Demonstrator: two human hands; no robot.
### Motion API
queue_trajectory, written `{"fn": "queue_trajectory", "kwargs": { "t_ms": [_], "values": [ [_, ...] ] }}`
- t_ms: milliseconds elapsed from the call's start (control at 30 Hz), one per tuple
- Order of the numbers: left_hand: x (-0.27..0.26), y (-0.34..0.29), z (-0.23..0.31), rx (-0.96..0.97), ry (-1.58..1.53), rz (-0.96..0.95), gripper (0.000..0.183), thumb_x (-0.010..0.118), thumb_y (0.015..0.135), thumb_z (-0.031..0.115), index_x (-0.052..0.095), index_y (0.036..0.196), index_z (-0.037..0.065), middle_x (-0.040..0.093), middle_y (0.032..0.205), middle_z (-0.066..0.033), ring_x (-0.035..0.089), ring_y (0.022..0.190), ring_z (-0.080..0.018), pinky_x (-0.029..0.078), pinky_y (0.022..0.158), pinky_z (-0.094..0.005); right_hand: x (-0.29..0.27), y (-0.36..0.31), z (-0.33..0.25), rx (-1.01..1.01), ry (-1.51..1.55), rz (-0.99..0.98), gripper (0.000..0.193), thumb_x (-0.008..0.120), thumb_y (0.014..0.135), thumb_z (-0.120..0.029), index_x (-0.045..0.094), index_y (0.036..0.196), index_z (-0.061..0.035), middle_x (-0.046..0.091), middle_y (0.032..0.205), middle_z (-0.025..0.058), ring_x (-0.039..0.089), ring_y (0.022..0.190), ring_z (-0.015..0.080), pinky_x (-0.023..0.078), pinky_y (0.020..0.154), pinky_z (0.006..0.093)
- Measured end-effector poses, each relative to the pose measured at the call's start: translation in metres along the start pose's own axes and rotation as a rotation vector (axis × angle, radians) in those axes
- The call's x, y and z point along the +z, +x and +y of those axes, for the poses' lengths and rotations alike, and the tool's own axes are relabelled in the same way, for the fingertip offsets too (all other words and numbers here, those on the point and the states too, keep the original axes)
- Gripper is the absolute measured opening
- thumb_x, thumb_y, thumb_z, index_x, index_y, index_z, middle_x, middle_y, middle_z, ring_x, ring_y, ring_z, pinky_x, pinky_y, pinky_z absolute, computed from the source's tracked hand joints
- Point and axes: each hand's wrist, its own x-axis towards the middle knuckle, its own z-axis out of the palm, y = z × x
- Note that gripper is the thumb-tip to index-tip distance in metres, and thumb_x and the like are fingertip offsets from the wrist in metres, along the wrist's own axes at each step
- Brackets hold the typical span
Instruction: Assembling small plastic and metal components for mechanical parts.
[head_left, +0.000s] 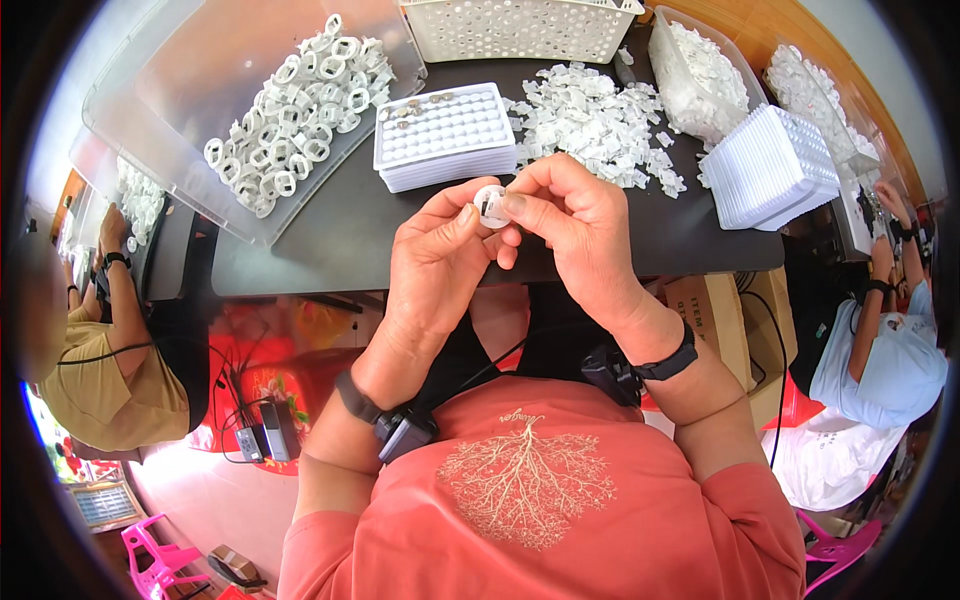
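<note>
A small round white plastic part with a dark slot in its face is held up above the table's near edge. My left hand pinches it between thumb and fingers from the left. From the right, the thumb and forefinger of my right hand are closed at its edge; whether a smaller piece sits between them is hidden. Just beyond my hands stands a stack of white trays with rows of round pockets, several brownish metallic discs in the top one. A heap of small flat white pieces lies to its right.
At left, a clear bin holds many white ring-shaped parts. A white perforated basket stands at the back. Farther right are a tub of white pieces and stacked ribbed trays. People work on both sides.
</note>
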Motion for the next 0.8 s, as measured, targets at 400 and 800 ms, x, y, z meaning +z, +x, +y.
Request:
{"fn": "queue_trajectory", "kwargs": {
  "t_ms": [400,800],
  "values": [
    [0.001,0.001,0.000,-0.015,0.004,0.009,0.034,0.063,0.098,0.015,0.060,0.123,-0.007,0.068,0.105,-0.0155,0.066,0.088,-0.0271,0.052,0.070,-0.0369,-0.002,0.000,0.006,-0.013,-0.019,-0.005,0.010,0.061,0.095,0.001,0.057,0.086,0.0021,0.064,0.069,0.0056,0.062,0.058,0.0089,0.050,0.051,0.0239],
    [0.006,-0.002,0.000,-0.007,0.132,0.027,0.044,0.074,0.091,0.025,0.061,0.119,-0.005,0.067,0.103,-0.0147,0.066,0.086,-0.0249,0.052,0.068,-0.0356,-0.016,0.010,-0.005,0.081,0.010,-0.147,0.012,0.065,0.091,0.002,0.055,0.084,0.0006,0.064,0.073,0.0072,0.065,0.062,0.0124,0.053,0.054,0.0272]
  ]
}}
